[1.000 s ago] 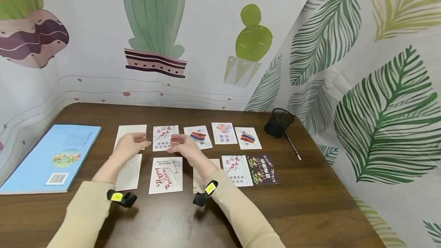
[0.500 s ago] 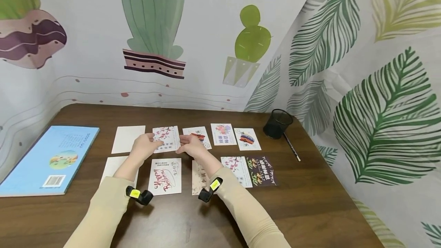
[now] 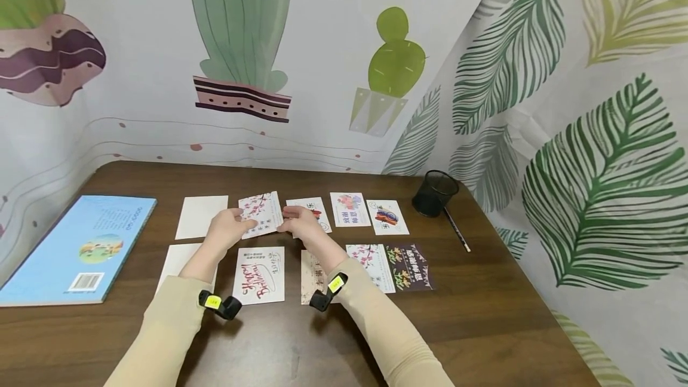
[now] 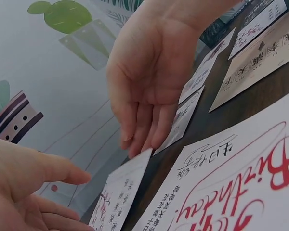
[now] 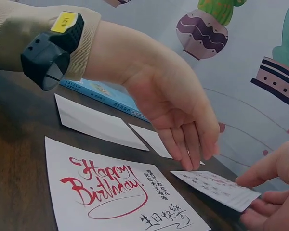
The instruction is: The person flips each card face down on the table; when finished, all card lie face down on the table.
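Note:
A white greeting card with pink blossoms [image 3: 260, 211] lies turned slightly in the back row, its right side lifted off the table. My right hand [image 3: 304, 223] pinches its right edge, with a fingertip above and other fingers below in the right wrist view. At the card's left edge is my left hand [image 3: 226, 229], fingers fairly straight and fingertips close against it, the thumb over a corner in the head view. In front lies a "Happy Birthday" card [image 3: 260, 276]. Part of a butterfly card [image 3: 314, 208] is hidden behind my right hand.
Blank white cards [image 3: 201, 217] lie left of the hands, beside a blue book [image 3: 80, 249]. Further right are a flower card [image 3: 349, 209], another butterfly card [image 3: 387, 217], a beige card [image 3: 312, 273] and a dark card [image 3: 409, 266]. A black mesh cup [image 3: 432, 194] and a pencil [image 3: 457, 230] stand back right.
Both hands have come in to the sides of the blossom card, the left one moving right. The card has since turned slightly and its right side has risen.

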The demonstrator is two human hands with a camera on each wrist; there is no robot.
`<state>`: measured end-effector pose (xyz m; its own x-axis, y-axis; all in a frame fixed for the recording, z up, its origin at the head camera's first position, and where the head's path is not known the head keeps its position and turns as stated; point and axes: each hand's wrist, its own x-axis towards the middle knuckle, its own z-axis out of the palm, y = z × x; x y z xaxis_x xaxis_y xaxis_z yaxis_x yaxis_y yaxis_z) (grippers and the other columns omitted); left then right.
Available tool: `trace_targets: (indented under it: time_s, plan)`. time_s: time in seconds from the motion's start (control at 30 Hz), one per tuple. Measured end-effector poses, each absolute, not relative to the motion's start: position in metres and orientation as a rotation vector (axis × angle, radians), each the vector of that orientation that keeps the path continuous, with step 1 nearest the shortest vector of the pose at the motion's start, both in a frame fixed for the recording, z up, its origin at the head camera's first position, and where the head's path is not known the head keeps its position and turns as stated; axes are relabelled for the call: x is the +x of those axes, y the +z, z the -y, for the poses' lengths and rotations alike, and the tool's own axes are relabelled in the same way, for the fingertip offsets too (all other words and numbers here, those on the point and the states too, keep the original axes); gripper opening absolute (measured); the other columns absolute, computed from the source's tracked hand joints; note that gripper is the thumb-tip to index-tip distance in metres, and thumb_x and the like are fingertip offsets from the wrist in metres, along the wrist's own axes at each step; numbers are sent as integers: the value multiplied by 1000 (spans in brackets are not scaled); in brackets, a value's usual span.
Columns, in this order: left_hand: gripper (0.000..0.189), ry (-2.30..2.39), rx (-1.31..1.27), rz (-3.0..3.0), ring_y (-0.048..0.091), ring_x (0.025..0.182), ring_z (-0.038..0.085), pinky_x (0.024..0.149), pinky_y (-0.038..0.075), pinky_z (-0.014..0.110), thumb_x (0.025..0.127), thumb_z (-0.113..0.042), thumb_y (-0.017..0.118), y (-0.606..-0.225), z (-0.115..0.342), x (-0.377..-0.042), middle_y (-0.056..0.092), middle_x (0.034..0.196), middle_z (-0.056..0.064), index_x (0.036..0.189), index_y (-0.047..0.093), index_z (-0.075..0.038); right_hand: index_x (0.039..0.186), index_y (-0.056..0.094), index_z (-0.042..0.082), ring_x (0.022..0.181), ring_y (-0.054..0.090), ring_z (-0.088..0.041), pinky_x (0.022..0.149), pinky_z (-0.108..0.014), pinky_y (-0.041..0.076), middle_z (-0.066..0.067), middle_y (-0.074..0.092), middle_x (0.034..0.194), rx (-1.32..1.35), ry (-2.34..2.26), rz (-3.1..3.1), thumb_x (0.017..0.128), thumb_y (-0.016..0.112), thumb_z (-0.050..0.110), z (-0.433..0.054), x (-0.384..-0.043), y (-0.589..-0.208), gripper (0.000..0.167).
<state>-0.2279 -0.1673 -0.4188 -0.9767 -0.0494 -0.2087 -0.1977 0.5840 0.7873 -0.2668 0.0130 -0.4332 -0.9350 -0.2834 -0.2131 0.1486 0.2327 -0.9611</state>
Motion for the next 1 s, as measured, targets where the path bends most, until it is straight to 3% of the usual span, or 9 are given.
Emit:
trace_targets:
  time_s: [0.17, 0.67, 0.83, 1.0]
  plan:
    - [67, 1347, -198, -2654, 44, 129, 51, 106, 43, 55, 95, -22, 54, -419, 167, -228, 41, 139, 40, 141, 30, 21, 139, 47, -5, 123, 55, -30, 96, -31, 51, -18, 57, 134, -86, -1865, -2151, 80, 67, -6, -6, -272, -437, 62]
    - [64, 1386, -176, -2658, 48, 127, 48, 104, 45, 53, 96, -22, 54, -416, 166, -229, 44, 139, 38, 140, 33, 20, 136, 47, -12, 101, 67, -25, 88, -31, 58, -26, 63, 122, -30, -1978, -1959, 82, 59, -13, 5, -281, -451, 55]
    - [53, 1438, -155, -2759, 54, 123, 44, 100, 49, 51, 96, -23, 57, -403, 160, -233, 55, 132, 32, 135, 49, 13, 134, 48, -14, 96, 67, -22, 84, -29, 59, -28, 63, 124, -7, -2051, -1985, 80, 58, -15, 5, -277, -442, 55]
    - [46, 1418, -114, -2898, 64, 108, 40, 82, 55, 43, 92, -30, 66, -393, 151, -241, 69, 112, 25, 119, 66, 7, 132, 51, -12, 94, 66, -20, 85, -30, 59, -26, 64, 123, -55, -2068, -2015, 80, 60, -13, 9, -273, -432, 53]
